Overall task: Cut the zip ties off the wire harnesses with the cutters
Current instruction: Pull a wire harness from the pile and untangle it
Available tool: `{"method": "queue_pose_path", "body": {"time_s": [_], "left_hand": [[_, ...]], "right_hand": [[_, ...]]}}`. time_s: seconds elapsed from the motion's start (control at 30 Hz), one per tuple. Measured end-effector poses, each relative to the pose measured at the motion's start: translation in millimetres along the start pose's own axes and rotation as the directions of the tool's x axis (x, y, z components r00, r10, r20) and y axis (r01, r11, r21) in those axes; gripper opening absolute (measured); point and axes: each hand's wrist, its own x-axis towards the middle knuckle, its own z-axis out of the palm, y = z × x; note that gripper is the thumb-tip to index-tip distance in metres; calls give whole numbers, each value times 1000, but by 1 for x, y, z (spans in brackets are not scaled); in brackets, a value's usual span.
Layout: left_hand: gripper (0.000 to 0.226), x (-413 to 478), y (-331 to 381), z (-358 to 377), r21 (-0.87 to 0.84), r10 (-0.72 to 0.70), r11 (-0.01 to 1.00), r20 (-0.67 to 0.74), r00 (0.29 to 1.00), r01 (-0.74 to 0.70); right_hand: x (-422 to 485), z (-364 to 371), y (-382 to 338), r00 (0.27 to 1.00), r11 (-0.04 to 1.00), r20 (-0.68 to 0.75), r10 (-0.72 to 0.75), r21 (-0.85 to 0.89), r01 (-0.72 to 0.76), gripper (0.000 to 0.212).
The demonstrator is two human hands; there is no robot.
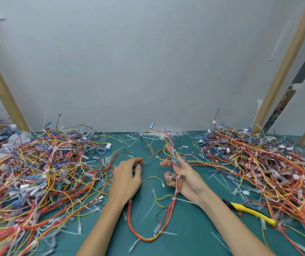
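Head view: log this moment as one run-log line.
left hand: at red wire end, grip unclear | right hand: holds harness | cutters: lying on mat, unheld | zip tie: uncut

— Worn on the left hand (pixel 127 180) and left forearm (pixel 101 224)?
— Bare skin only, fingertips to near edge.
— Right hand (pixel 184 179) and right forearm (pixel 231 224)?
— Bare likewise; slender, long-fingered, uncovered right to the near edge.

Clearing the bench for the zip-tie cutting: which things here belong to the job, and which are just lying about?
Job: harness, gripped by the right hand; its zip ties; yellow-handled cutters; left harness pile; right harness pile.
Lying about: cut zip-tie scraps by the wall; wooden posts.
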Motion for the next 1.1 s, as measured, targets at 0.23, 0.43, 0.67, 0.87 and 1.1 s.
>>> {"method": "queue_pose_path", "body": {"time_s": [0.23, 0.43, 0.67, 0.87, 1.1], "left_hand": [[37, 0, 1, -2, 14, 25, 1000, 32, 999, -25], [43, 1, 0, -2, 15, 21, 1000, 45, 999, -22], [42, 4, -6, 1, 52, 28, 998, 62, 998, -31], [44, 3, -6, -1, 51, 36, 998, 80, 996, -40], [47, 3, -4, -2, 47, 45, 998, 80, 996, -49]], "right_hand": [[3, -5, 2, 1000, 1000, -2, 2, 2, -2, 27], [3, -7, 4, 998, 999, 63, -10, 44, 7, 43], [2, -5, 3, 998, 1000, 63, 3, -13, -2, 40], [-1, 3, -1, 998, 1000, 53, 14, -4, -13, 44], [-1, 1, -1, 1000, 999, -18, 11, 34, -10, 59]]}}
